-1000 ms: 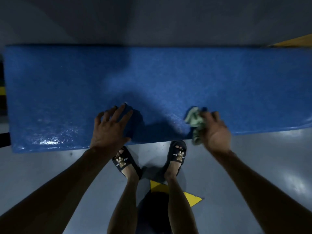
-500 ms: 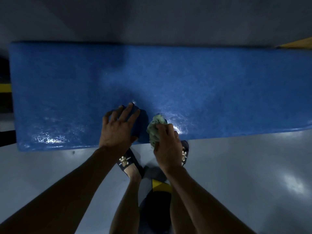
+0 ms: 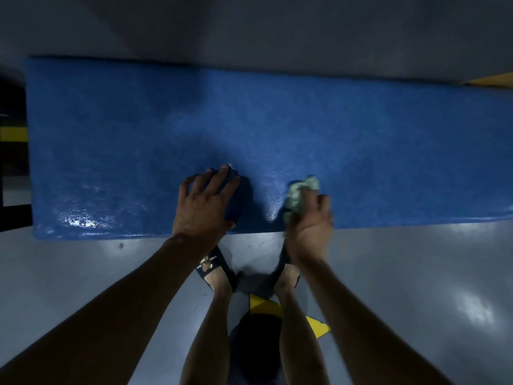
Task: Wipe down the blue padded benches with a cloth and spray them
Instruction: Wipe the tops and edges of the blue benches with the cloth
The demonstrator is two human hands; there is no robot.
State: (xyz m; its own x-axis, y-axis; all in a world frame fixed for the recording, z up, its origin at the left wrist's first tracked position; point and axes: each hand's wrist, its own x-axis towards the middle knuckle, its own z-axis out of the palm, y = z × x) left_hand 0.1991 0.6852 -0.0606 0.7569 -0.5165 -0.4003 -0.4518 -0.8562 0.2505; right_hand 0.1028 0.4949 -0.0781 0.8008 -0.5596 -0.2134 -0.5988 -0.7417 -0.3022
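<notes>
A long blue padded bench [image 3: 277, 129] runs across the view, its near edge wet and shiny at the left and centre. My left hand [image 3: 204, 207] rests flat on the near edge with fingers spread. To its right, my right hand [image 3: 309, 226] grips a crumpled pale green cloth [image 3: 301, 194] and presses it on the bench's near edge. No spray bottle is in sight.
My two feet in dark sandals [image 3: 213, 266] stand on the glossy grey floor [image 3: 416, 273] just under the bench edge. A yellow floor marking [image 3: 263, 305] lies behind my feet. A yellow strip [image 3: 491, 79] shows at the far right, and dark frame parts at the left.
My right hand swept the cloth left along the near edge until it was close beside my left hand, then moved back to the right. The left hand stayed flat in place.
</notes>
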